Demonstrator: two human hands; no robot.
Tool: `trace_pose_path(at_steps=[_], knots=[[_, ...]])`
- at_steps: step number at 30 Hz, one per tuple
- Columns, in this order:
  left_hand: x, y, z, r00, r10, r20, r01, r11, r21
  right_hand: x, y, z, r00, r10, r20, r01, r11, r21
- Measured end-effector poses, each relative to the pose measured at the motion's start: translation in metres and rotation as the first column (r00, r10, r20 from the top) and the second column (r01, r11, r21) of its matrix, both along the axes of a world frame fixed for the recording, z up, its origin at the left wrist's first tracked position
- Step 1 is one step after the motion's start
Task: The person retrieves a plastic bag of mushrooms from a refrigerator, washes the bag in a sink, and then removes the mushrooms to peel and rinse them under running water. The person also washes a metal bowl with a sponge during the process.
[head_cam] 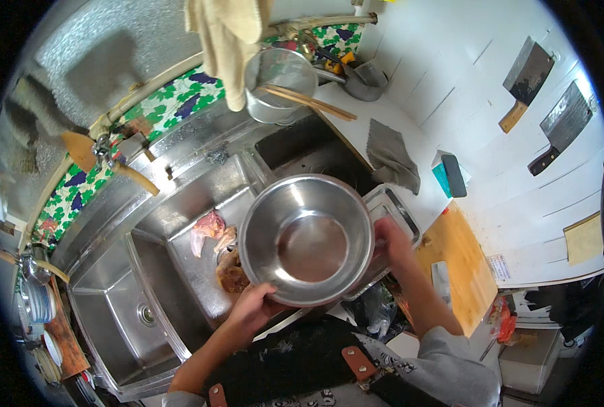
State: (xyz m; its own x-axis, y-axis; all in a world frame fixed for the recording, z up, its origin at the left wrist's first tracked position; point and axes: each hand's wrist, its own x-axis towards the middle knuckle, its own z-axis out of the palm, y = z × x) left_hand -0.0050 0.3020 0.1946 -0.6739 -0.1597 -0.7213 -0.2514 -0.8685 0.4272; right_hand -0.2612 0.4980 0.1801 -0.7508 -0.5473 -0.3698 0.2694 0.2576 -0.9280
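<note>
A round stainless steel basin [312, 246] is tilted towards me above the right part of the double sink. My left hand [256, 305] grips its near left rim, thumb on top and fingers out of sight underneath. Beside the basin's right wall is my right hand [391, 236], blurred, over a metal tray [401, 208]; its fingertips are hidden, so I cannot tell if it holds the basin. Raw poultry pieces, one pink [208, 229] and one yellowish brown [232, 274], lie in the steel sink basin [192, 272], partly covered by the steel basin.
Faucets [103, 150] with hose ends stand along the back wall. A wire strainer [281, 86] with wooden chopsticks [312, 103] sits behind. To the right are a grey cloth [392, 155], a phone [453, 175], and a wooden cutting board [465, 249] bearing a blade. Cleavers [530, 71] hang above.
</note>
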Motion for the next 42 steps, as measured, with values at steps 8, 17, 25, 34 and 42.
trace_pose_path(at_steps=[8, 17, 25, 34, 42], knots=[[0.025, -0.009, -0.070, 0.912, 0.368, 0.180, -0.409, 0.847, 0.340, -0.237, 0.006, -0.069, 0.393, 0.290, -0.873, 0.258, 0.876, 0.407], [0.070, -0.024, -0.039, 0.660, 0.751, -0.023, -0.612, 0.555, 0.563, -0.197, -0.062, -0.054, 0.930, -0.116, -0.349, 0.083, 0.991, -0.108], [0.034, 0.008, -0.040, 0.752, 0.639, -0.163, -0.629, 0.769, 0.114, 0.149, -0.129, 0.016, 0.283, 0.238, -0.929, -0.655, 0.755, -0.007], [0.061, 0.016, -0.013, 0.903, 0.430, -0.027, -0.403, 0.865, 0.299, 0.087, -0.180, 0.094, 0.362, 0.266, -0.893, -0.586, 0.810, 0.003], [0.043, 0.036, 0.034, 0.951, 0.183, 0.247, -0.087, 0.931, -0.354, 0.061, -0.202, 0.048, 0.874, 0.416, 0.250, -0.293, 0.863, -0.412]])
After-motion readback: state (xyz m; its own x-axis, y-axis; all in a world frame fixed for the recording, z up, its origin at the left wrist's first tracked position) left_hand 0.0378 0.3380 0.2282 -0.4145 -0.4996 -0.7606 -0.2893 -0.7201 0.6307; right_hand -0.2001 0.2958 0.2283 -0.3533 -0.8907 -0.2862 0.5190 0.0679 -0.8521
